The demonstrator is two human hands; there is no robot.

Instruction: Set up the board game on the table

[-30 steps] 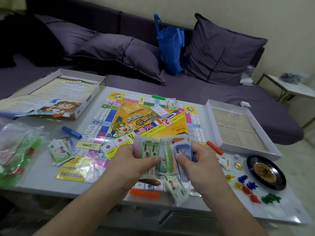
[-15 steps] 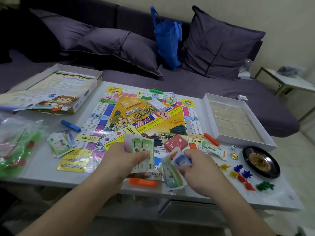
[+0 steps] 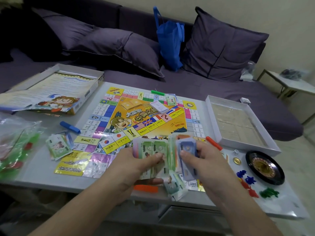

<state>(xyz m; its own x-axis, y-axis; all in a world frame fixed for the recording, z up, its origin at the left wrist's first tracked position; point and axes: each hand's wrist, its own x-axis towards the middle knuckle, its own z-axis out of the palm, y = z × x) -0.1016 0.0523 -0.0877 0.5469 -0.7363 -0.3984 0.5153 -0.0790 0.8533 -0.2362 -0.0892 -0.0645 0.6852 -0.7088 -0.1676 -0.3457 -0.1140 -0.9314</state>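
Fanned paper play-money notes (image 3: 153,150), green to blue: left hand (image 3: 136,166) and right hand (image 3: 202,160) both clamped on them above the colourful game board (image 3: 119,120) (presumably for sorting by denomination).

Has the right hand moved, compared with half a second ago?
Yes. The right hand has moved left along the board, bringing its blue notes beside the left hand.
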